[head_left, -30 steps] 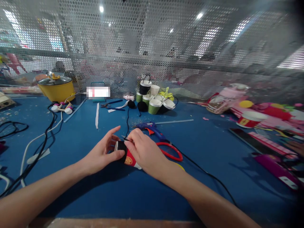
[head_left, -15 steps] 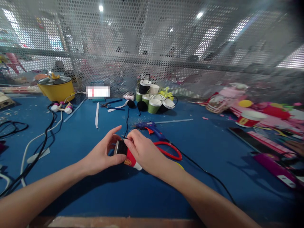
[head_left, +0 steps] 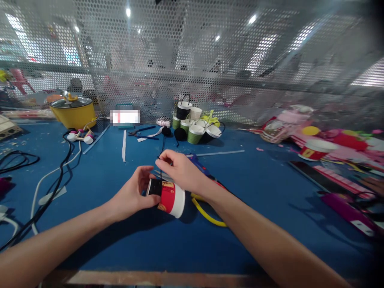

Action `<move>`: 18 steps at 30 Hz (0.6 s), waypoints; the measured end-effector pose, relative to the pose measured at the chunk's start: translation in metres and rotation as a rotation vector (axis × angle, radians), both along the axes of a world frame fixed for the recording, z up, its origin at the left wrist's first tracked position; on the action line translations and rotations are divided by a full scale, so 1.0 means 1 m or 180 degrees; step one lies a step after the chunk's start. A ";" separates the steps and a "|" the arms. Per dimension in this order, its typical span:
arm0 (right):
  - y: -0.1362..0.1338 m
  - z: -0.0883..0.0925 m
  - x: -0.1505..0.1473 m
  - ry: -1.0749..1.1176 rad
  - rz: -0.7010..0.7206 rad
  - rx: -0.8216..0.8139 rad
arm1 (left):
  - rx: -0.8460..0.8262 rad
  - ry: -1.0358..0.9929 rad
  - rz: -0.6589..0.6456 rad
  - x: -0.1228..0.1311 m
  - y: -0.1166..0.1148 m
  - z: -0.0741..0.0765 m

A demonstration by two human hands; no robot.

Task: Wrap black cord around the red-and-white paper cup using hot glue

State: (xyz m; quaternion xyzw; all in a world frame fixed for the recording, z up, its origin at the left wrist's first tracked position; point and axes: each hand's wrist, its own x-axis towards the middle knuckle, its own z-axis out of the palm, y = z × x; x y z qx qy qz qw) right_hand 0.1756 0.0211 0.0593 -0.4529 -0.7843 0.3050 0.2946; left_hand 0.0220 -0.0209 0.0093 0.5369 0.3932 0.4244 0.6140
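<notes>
My left hand (head_left: 135,194) is closed around a paper cup (head_left: 172,199), red and white, tilted on its side. Black cord (head_left: 155,188) is wound about the cup's left end. Above the cup, my right hand (head_left: 180,168) pinches a strand of this cord, pulled up from the winding. The strand appears to run back to a black ball of cord (head_left: 166,131). Behind the cup and under my right forearm lie scissors (head_left: 210,216) with a yellow handle loop, partly hidden. A blue glue gun (head_left: 198,163) is half covered by my right hand.
Small green and black buckets (head_left: 195,134) stand at the back by the perforated metal screen. Pliers (head_left: 145,134) lie left of them. A yellow pot (head_left: 73,114) and cables (head_left: 57,180) are at left; a phone (head_left: 315,176) and a paper bowl (head_left: 316,150) at right.
My right hand has moved up off the cup, drawing the cord strand upward. More of the cup's red and white side shows, and the yellow scissors handle has come into view.
</notes>
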 end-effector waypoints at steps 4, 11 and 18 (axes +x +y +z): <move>0.024 0.012 -0.017 0.0356 0.0146 -0.0520 | -0.0447 -0.0068 -0.0719 -0.002 0.000 0.004; 0.056 0.009 -0.024 -0.0588 0.0314 -0.0882 | 0.0105 -0.0575 -0.1116 -0.010 -0.001 0.003; 0.062 -0.003 0.071 -0.0950 -0.1139 -0.0051 | 0.0379 -0.0779 -0.0464 -0.009 0.005 -0.001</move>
